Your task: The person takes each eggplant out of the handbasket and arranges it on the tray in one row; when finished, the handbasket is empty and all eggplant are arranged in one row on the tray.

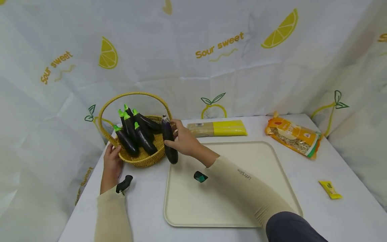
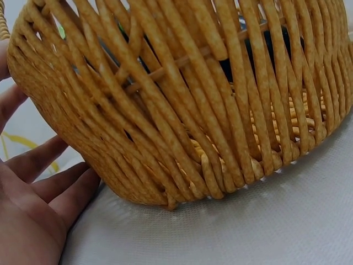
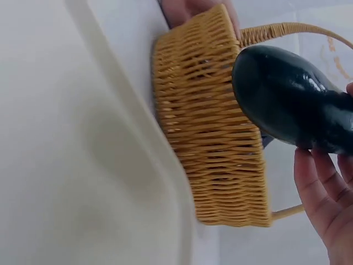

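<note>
A dark purple eggplant (image 1: pixel 169 141) is pinched between the thumb and fingers of my right hand (image 1: pixel 185 140), stem up, beside the basket's right rim. In the right wrist view the glossy lower end of this eggplant (image 3: pixel 289 99) overlaps the basket. My left hand (image 1: pixel 112 161) holds the wicker basket (image 1: pixel 143 163) at its left front rim. Seen from the left wrist, the fingers of that hand (image 2: pixel 33 215) lie along the woven wall. Several eggplants (image 1: pixel 145 139) with bright green stems lie inside the basket, under its tall arched handle.
A beige tray (image 1: pixel 187 208) lies right of the basket, partly under my right forearm. Behind it is a yellow and clear packet (image 1: pixel 229 128). An orange bag (image 1: pixel 293 136) rests at the back right, and a small yellow packet (image 1: pixel 330 190) near the right edge.
</note>
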A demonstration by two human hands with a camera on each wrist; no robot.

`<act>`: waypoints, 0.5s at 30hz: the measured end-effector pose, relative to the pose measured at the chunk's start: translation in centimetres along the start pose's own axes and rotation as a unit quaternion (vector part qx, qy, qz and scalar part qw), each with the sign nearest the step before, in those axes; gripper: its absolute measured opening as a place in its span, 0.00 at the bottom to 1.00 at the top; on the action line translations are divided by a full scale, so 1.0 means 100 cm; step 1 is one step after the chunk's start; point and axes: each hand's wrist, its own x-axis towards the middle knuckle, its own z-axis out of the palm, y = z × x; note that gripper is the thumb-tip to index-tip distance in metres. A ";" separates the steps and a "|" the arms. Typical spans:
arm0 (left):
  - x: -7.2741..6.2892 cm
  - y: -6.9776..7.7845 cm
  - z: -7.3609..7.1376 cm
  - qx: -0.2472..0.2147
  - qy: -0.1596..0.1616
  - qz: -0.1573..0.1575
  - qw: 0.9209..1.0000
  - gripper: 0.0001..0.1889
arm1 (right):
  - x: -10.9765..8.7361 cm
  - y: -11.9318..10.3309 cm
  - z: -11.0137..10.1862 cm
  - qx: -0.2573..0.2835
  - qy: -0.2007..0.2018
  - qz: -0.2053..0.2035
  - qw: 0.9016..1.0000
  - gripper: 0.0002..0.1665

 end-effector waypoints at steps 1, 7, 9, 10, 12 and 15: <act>0.000 0.000 0.000 -0.001 0.001 -0.002 1.000 0.31 | -0.004 0.004 0.001 0.011 0.004 0.006 1.000 0.46; -0.001 0.000 0.000 -0.014 -0.003 -0.002 1.000 0.31 | -0.024 0.023 0.015 0.062 0.009 0.042 0.997 0.46; -0.001 0.000 0.000 -0.017 -0.006 0.000 1.000 0.30 | -0.029 0.029 0.020 0.076 0.007 0.054 0.996 0.46; -0.001 0.000 0.000 -0.018 -0.006 0.001 1.000 0.30 | -0.031 0.033 0.023 0.079 0.006 0.060 0.995 0.46; -0.001 0.001 0.001 -0.016 -0.006 0.002 1.000 0.30 | -0.035 0.040 0.028 0.092 0.004 0.073 0.993 0.46; -0.001 0.002 0.001 -0.010 0.000 0.001 1.000 0.30 | -0.038 0.049 0.036 0.097 0.003 0.088 0.991 0.45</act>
